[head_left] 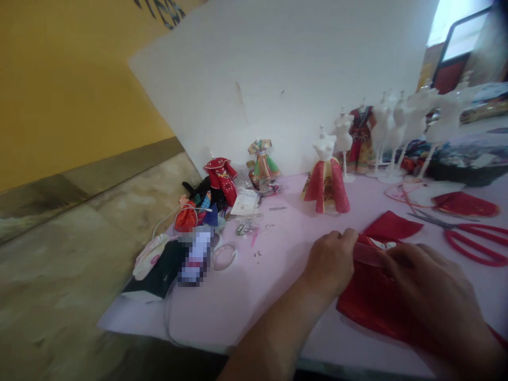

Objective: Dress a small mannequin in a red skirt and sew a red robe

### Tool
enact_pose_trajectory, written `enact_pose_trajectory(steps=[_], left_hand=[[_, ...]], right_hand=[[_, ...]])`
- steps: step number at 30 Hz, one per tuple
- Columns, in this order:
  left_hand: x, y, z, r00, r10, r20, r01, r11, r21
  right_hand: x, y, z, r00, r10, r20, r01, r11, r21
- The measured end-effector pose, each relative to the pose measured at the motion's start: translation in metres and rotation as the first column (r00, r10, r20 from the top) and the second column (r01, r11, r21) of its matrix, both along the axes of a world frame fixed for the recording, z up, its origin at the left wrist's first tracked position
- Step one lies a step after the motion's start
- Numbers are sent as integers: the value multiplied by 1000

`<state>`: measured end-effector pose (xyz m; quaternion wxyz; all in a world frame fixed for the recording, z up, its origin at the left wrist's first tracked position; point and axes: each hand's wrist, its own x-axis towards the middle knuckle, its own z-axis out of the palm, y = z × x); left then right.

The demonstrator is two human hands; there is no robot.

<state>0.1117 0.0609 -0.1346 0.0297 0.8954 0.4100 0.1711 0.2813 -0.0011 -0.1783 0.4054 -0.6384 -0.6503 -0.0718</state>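
Note:
A piece of red fabric (377, 301) lies over the near right part of the table, partly under my right arm. My left hand (331, 259) is closed, pinching the fabric's upper left edge. Close beside it, my right hand (426, 278) grips the same edge with its fingertips, and a folded strip (367, 255) runs between the two hands. A white patterned bit (383, 243) shows just behind the fingers. Another red cloth piece (392, 225) lies beyond my hands. Scissors with red handles (476, 241) rest to the right, blades pointing left.
A small dress form in a pink and gold skirt (327, 182) stands behind my hands. Several bare white dress forms (384, 132) line the back right by a dark basket (468, 166). At left are a phone (196, 256), a tape roll (225, 257) and a dark box (154, 280).

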Motion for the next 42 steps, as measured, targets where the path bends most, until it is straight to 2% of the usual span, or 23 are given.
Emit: enact_pose_trajectory(steps=[2,6,9,11,14,20,26,31,37,42], left_hand=[[0,1,1,1000,16,-6,-17,1000,-17],[3,1,2,1000,-4,-6,4,1000,-20],[5,-2,4,998,-59,-2,59,998,-9],[6,-3,5,995,-95,-2,95,995,-3],[6,-4,4,991,-134,-11,134,991,7],[5,-3,3,982,-184,-43,186,982,32],[7,-2,2,995,-98,-35,98,995,2],[7,1,0,996,1,-92,-6,998,-55],[5,1,3,1000,10,-17,-12,998,-67],[5,2,3,999,45,-27,-47,997,-68]], right_hand=[[-4,-2,4,998,-5,-65,6,1000,5],[-11,-2,8,995,42,-87,-30,990,141],[-13,0,6,992,128,-17,-126,989,82],[-13,2,3,989,146,-9,-145,989,21],[-11,3,1,989,142,-32,-142,990,-24],[-11,1,1,993,103,-53,-104,995,-10],[-12,0,6,996,55,-75,-58,998,-29],[-13,1,5,988,52,-149,-53,999,-4],[-13,3,6,980,53,-190,-51,999,10],[-12,3,7,986,24,-166,-24,1000,-3]])
